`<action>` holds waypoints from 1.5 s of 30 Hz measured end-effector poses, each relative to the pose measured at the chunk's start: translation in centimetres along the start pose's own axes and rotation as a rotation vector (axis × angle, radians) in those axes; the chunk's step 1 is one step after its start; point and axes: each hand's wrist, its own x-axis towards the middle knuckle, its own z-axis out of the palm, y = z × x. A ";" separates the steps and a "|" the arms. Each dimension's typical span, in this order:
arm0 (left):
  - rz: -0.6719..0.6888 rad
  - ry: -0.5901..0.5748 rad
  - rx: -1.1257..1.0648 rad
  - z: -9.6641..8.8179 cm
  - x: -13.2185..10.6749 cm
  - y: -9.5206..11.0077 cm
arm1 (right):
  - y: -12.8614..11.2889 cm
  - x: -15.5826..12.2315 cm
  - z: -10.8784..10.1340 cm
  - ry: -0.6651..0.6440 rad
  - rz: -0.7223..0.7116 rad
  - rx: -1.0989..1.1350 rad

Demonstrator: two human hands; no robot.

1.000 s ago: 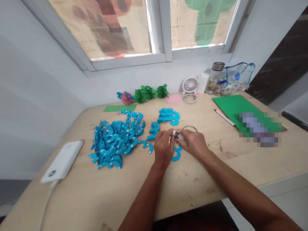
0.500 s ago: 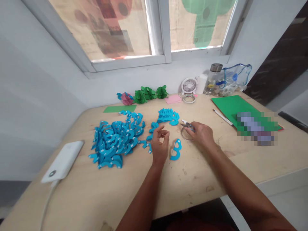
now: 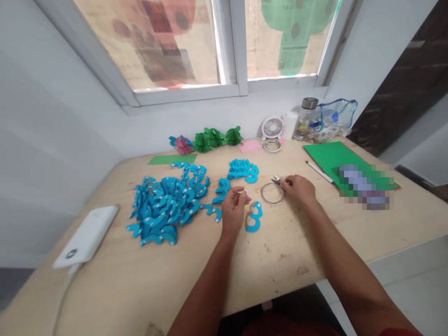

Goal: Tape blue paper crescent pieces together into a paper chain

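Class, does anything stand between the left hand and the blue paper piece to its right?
Nothing visible stands between the left hand and the blue paper piece; the ring lies beyond it, toward the right hand.

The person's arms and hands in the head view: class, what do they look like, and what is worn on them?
The left hand and right hand are ungloved, with no ring or watch that I can make out. The left forearm and right forearm are uncovered; a little red cloth, perhaps a sleeve, shows at the bottom right.
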 end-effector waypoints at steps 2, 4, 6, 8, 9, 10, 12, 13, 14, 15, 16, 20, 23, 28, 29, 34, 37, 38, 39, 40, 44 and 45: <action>-0.006 -0.002 -0.009 0.0 0.0 0.1 | 0.2 0.1 0.0 0.006 -0.010 -0.008; -0.018 -0.001 -0.024 0.0 0.1 0.2 | 0.3 0.2 0.0 0.053 0.002 -0.002; -0.045 -0.005 -0.054 0.1 0.1 0.3 | 0.2 0.2 0.0 0.126 0.005 0.049; -0.088 -0.024 -0.098 0.1 0.1 0.4 | -0.3 0.0 0.1 0.179 -0.044 0.175; -0.109 -0.041 -0.123 0.1 0.1 0.4 | -0.7 -0.2 0.2 0.178 -0.098 0.268; -0.129 -0.061 -0.146 0.0 0.2 0.5 | -1.2 -0.5 0.4 0.167 -0.157 0.374; -0.152 -0.106 -0.180 0.0 0.2 0.5 | -2.3 -1.1 0.7 0.062 -0.305 0.600; -0.158 -0.134 -0.191 0.0 0.2 0.5 | -2.9 -1.4 0.9 0.000 -0.350 0.688; -0.162 -0.165 -0.198 0.0 0.2 0.4 | -3.4 -1.7 1.1 -0.050 -0.375 0.754; -0.166 -0.194 -0.205 -0.1 0.2 0.3 | -3.8 -2.0 1.2 -0.089 -0.389 0.804; -0.170 -0.219 -0.210 -0.1 0.2 0.3 | -4.2 -2.2 1.4 -0.122 -0.398 0.846; -0.165 -0.251 -0.194 -0.3 0.2 0.0 | -4.8 -2.7 1.6 -0.177 -0.386 1.002; -0.151 -0.260 -0.162 -0.3 0.1 0.1 | -4.9 -2.8 1.6 -0.194 -0.382 1.074; -0.163 -0.261 -0.137 -0.1 0.0 0.5 | -5.1 -3.0 1.6 -0.192 -0.376 1.094; -0.165 -0.256 -0.129 0.0 0.0 0.6 | -5.2 -3.0 1.7 -0.183 -0.370 1.084; -0.190 -0.219 -0.080 0.1 0.1 0.6 | -5.3 -3.1 1.6 -0.067 -0.388 0.921; -0.220 -0.182 -0.091 0.1 0.0 0.6 | -5.4 -3.4 1.4 0.037 -0.453 0.821; -0.231 -0.163 -0.097 0.2 -0.1 0.6 | -5.5 -3.5 1.4 0.061 -0.477 0.793; -0.238 -0.142 -0.102 0.3 -0.2 0.7 | -5.5 -3.6 1.4 0.073 -0.495 0.775; -0.241 -0.125 -0.106 0.3 -0.3 0.7 | -5.6 -3.6 1.4 0.072 -0.503 0.771; -0.203 -0.088 -0.086 0.7 -0.7 1.0 | -5.6 -3.4 1.8 -0.023 -0.422 0.897; -0.188 -0.089 -0.078 0.8 -0.8 1.0 | -5.5 -3.3 2.0 -0.061 -0.390 0.958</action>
